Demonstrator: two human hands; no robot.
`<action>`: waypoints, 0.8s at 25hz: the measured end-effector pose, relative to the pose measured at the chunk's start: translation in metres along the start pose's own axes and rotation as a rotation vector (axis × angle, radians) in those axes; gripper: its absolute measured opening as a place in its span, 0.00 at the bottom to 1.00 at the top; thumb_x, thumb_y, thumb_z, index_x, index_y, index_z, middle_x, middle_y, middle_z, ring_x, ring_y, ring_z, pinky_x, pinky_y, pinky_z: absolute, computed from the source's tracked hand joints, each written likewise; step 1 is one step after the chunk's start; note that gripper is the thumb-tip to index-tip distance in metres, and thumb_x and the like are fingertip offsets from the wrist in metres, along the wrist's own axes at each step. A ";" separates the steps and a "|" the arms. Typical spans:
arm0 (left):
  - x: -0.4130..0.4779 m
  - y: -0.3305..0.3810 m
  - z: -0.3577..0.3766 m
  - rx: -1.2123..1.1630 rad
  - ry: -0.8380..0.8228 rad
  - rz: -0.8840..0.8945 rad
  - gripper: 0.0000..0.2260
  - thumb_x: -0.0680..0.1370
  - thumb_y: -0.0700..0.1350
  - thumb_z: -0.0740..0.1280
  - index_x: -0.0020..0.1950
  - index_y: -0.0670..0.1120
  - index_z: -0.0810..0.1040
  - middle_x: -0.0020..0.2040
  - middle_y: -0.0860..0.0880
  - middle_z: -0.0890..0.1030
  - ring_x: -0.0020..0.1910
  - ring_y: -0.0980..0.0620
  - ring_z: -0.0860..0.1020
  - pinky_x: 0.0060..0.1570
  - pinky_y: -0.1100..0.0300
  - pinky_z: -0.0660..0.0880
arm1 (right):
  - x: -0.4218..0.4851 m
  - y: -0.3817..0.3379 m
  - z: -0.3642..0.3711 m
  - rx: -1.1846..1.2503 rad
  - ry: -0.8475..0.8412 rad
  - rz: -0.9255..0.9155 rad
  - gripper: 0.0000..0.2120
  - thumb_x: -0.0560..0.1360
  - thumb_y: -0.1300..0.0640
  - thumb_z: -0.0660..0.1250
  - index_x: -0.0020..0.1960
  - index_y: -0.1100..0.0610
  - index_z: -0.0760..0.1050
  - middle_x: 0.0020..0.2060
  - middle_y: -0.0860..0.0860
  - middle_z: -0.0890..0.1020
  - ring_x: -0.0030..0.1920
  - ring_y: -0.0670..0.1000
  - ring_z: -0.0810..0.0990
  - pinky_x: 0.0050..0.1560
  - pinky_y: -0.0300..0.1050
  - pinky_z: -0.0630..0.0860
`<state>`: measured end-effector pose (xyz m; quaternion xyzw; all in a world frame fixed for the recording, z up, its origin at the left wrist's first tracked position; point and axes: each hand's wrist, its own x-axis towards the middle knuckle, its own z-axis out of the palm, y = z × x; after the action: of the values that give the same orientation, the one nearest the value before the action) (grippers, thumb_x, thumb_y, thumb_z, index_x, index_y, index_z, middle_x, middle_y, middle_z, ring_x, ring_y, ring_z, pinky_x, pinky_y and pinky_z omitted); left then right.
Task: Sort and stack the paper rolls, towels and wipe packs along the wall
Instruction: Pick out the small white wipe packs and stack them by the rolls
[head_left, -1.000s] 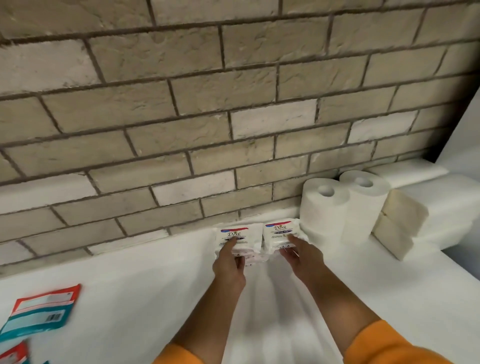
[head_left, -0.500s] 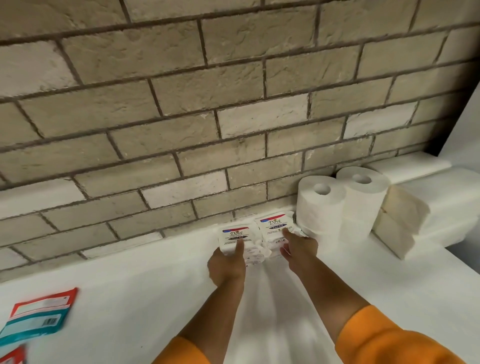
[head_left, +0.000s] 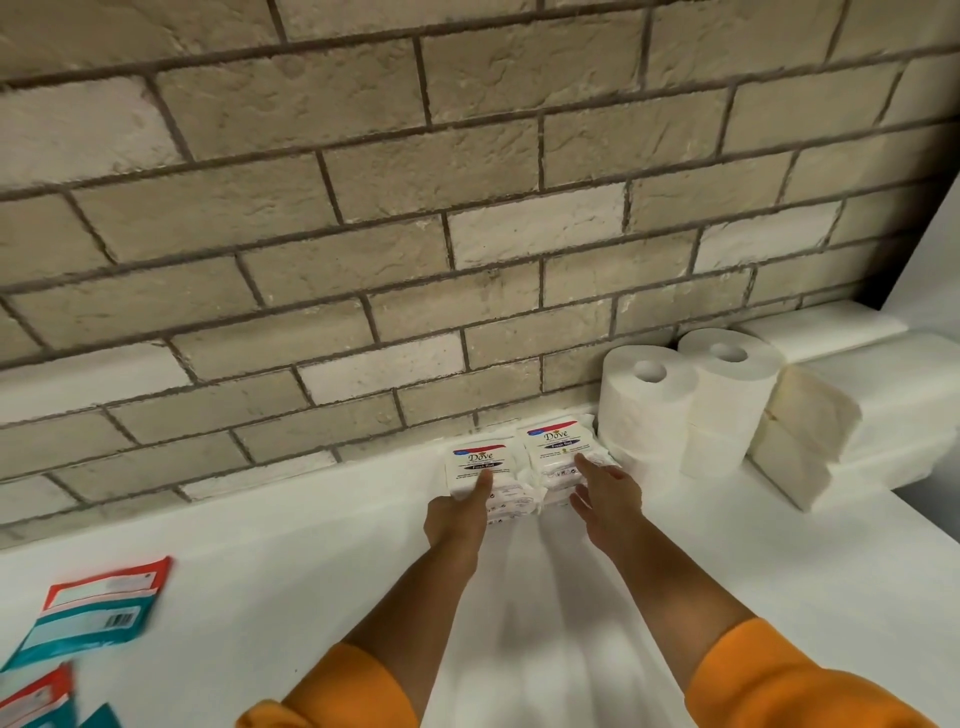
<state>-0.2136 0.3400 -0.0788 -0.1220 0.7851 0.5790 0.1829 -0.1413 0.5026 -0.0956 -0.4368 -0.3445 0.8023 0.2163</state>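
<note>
Left hand (head_left: 454, 519) is pressed thumb-first on the left wipe stack (head_left: 470, 462) — its grip cannot be told; right hand (head_left: 608, 493), fingers straight, is rested on the right wipe stack (head_left: 556, 441), beside the paper rolls (head_left: 649, 410) at the wall (head_left: 363, 260).

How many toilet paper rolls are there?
4, it seems, in two stacks against the wall: left top roll, left bottom roll, right top roll, right bottom roll. More may hide behind.

Only one camera here, worn on the person's head: it looks forward and down, wide-angled, close over the white surface (head_left: 208, 597) to where it meets the brick wall (head_left: 363, 208) just ahead.
</note>
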 end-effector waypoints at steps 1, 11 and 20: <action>-0.001 0.001 -0.001 -0.010 -0.003 -0.007 0.25 0.73 0.59 0.75 0.61 0.42 0.80 0.60 0.42 0.83 0.51 0.45 0.79 0.53 0.55 0.77 | -0.002 -0.001 -0.002 -0.023 -0.030 0.018 0.07 0.78 0.60 0.72 0.54 0.53 0.79 0.57 0.55 0.83 0.60 0.57 0.81 0.57 0.51 0.79; -0.008 -0.002 -0.020 -0.035 -0.155 0.102 0.30 0.77 0.56 0.72 0.75 0.49 0.69 0.68 0.49 0.76 0.64 0.45 0.78 0.59 0.53 0.74 | -0.033 0.009 -0.025 -0.182 -0.225 0.016 0.16 0.67 0.57 0.72 0.55 0.55 0.79 0.48 0.55 0.80 0.51 0.55 0.79 0.52 0.51 0.78; -0.020 0.007 -0.027 -0.103 -0.387 0.081 0.24 0.82 0.55 0.63 0.77 0.54 0.66 0.71 0.48 0.76 0.63 0.48 0.76 0.62 0.50 0.70 | -0.049 0.034 0.010 -0.137 -0.370 0.028 0.16 0.78 0.64 0.66 0.61 0.47 0.77 0.55 0.51 0.82 0.58 0.51 0.79 0.68 0.57 0.73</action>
<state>-0.2021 0.3160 -0.0570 0.0139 0.7090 0.6378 0.3006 -0.1255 0.4446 -0.0898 -0.3004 -0.4262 0.8465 0.1078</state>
